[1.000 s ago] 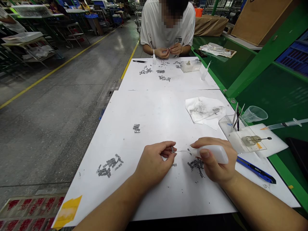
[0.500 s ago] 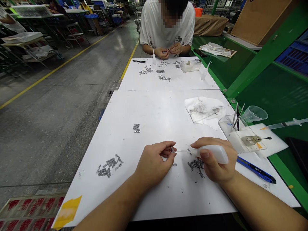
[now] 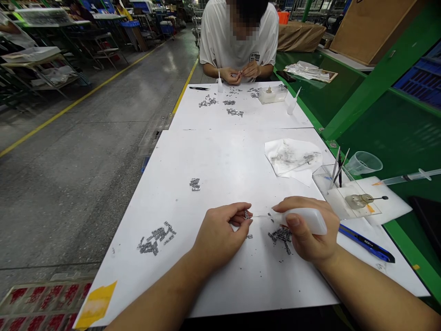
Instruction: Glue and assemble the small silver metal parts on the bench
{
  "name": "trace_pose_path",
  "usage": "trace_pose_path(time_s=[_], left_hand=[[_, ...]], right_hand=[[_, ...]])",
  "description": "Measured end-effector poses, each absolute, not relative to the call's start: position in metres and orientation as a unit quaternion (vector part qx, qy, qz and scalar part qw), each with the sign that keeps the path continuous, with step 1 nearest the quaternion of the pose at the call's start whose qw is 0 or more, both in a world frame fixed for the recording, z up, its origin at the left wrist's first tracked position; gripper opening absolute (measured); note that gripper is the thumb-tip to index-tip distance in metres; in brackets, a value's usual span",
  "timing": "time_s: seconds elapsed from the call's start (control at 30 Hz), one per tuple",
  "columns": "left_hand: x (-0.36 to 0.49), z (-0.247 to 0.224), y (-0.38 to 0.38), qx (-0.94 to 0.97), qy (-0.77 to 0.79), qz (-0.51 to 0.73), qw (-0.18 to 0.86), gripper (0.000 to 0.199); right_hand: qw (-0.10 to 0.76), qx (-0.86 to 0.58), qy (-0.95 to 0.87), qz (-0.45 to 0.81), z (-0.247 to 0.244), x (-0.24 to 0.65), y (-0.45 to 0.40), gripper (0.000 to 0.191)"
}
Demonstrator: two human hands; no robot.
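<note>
My left hand [image 3: 222,234] pinches a small grey metal part [image 3: 246,214] between thumb and fingers above the white table [image 3: 220,156]. Wrapped in my right hand [image 3: 312,230] is a white squeeze bottle [image 3: 312,219], lying on its side with its thin needle tip pointing left. That tip reaches the small part, though whether it touches cannot be told. Under my right hand lies a heap of small metal parts [image 3: 280,235], partly covered by the fingers. Further left are a larger group of parts [image 3: 156,238] and a smaller stacked group [image 3: 195,184].
A blue utility knife [image 3: 367,243] lies right of my right hand. Beyond it stand a clear tray with tweezers [image 3: 336,172], a small glass jar [image 3: 358,201] and a plastic cup [image 3: 364,162]. A stained white cloth [image 3: 292,157] lies ahead. A co-worker [image 3: 239,46] sits across the table.
Both hands hold almost the same pose, with the bottle tip still at the small part. The whole view has shifted very slightly.
</note>
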State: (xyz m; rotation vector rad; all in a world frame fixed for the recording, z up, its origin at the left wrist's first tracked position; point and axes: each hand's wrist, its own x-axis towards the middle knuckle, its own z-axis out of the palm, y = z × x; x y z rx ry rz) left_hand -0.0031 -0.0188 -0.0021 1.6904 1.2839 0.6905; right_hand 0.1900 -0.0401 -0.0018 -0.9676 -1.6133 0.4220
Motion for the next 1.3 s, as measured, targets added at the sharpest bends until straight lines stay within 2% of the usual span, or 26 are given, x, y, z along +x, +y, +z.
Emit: trace_pose_path(time_s=[1.3], left_hand=[[-0.0030, -0.0040, -0.0201, 0.706, 0.497, 0.288, 0.414, 0.029]], right_hand=[[0.577, -0.419, -0.680, 0.170, -0.0017, 0.1890, -0.0390, 0.012]])
